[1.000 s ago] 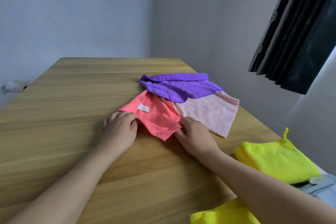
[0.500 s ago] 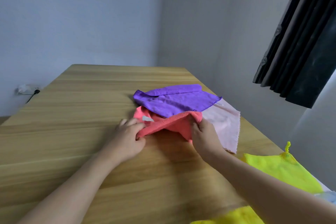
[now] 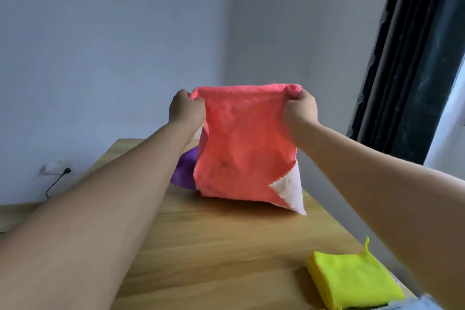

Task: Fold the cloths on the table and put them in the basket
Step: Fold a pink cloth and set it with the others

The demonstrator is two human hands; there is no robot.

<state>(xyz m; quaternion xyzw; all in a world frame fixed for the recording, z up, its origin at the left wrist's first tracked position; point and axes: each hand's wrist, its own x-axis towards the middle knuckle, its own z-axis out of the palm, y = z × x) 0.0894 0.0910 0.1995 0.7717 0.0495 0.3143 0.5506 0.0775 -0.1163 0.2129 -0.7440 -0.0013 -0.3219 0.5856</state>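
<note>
Wooden table (image 3: 226, 246) below; coral cloth (image 3: 244, 143) hangs flat, top corners pinched.

The raised cloth (image 3: 241, 143) is plain coral pink, without pattern; behind its left edge shows a purple cloth (image 3: 185, 171), and at its lower right a pale pink, nearly white cloth (image 3: 292, 189); the folded cloth (image 3: 352, 282) at the near right is bright yellow with a yellow loop. The tabletop (image 3: 214, 246) is light wood with streaked grain; the walls (image 3: 113, 45) are plain grey-blue; the curtain (image 3: 415, 58) is dark grey to black in vertical folds.
</note>
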